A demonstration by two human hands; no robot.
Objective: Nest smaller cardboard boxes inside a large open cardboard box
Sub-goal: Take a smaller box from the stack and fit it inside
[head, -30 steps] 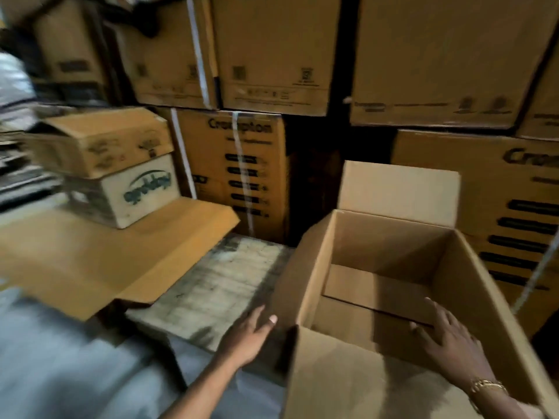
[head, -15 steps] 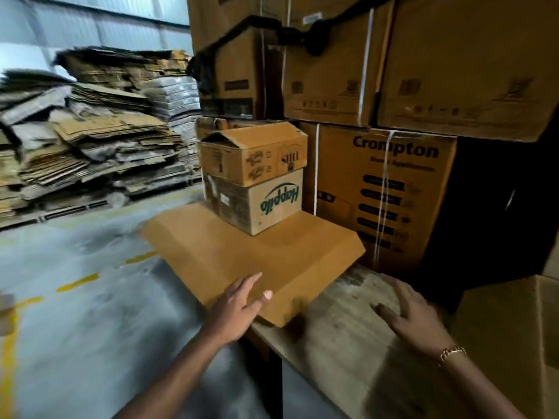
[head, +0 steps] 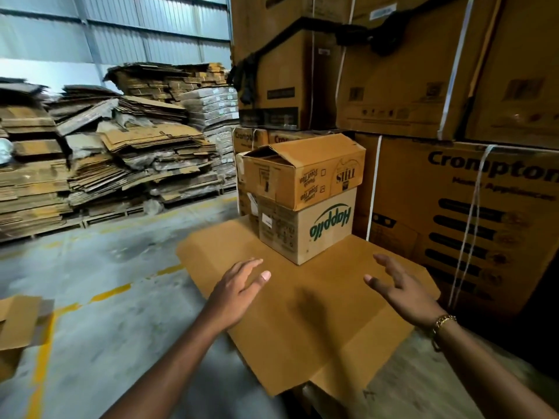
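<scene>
Two small cardboard boxes stand stacked at the 12 o'clock spot on a flat cardboard sheet [head: 302,322] in a warehouse. The top box [head: 302,173] is tan, printed upside down, its lid flap raised at the 10 o'clock corner to show a dark gap; what is inside cannot be made out. It rests directly on the Happilo box [head: 305,228], a closed carton whose green logo also reads upside down, with a white label on its side. The large open box of the task does not appear in the head view.

Both hands hover just above the sheet, short of the stack. The left hand [head: 239,290], at 7 o'clock from the boxes, is spread with fingers loosely apart and grips nothing. The right hand [head: 399,285], at 5 o'clock, is likewise spread and empty, a gold bracelet [head: 441,323] at its wrist.

Behind the stack, from 12 to 3 o'clock, strapped Crompton cartons [head: 472,207] rise like a wall, with more brown cartons [head: 402,83] piled above. At 9 to 10 o'clock, heaps of flattened cardboard [head: 99,158] sit on the grey floor [head: 99,267], which carries yellow lines. A piece of cardboard [head: 18,325] juts in at the 8 o'clock edge.
</scene>
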